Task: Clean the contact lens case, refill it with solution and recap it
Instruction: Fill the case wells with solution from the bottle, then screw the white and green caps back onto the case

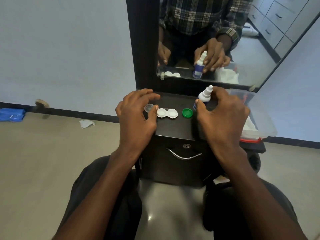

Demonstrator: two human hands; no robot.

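Lens case [167, 113]: white, two wells, both uncapped, lying flat on the dark cabinet top [174, 129], near its left edge and about midway between front and back. Whether the wells hold liquid cannot be told.

Clear cap [149, 107]: just left of the case, by the left edge, open side up. Green cap [187, 112]: just right of the case, apart from it, open side up.

Left hand [136, 116]: fingers spread and loosely bent over the clear cap; thumb tip touches or sits right at its rim. No firm pinch seen, so I count the hand as apart.

Solution bottle [204, 97]: upright toward the back right, nozzle up. Right hand [223, 115]: thumb and fingers curl round its lower body, clamped on it.

Behind: mirror [216, 40] reflecting hands and bottle. Right edge: clear plastic tub [263, 122].

Risks, judged: the clear cap is close to the left edge, so a nudge from the thumb could send it to the floor. Squeezing the bottle before the nozzle is over a well would spill solution on the top. The light case may skid if touched.
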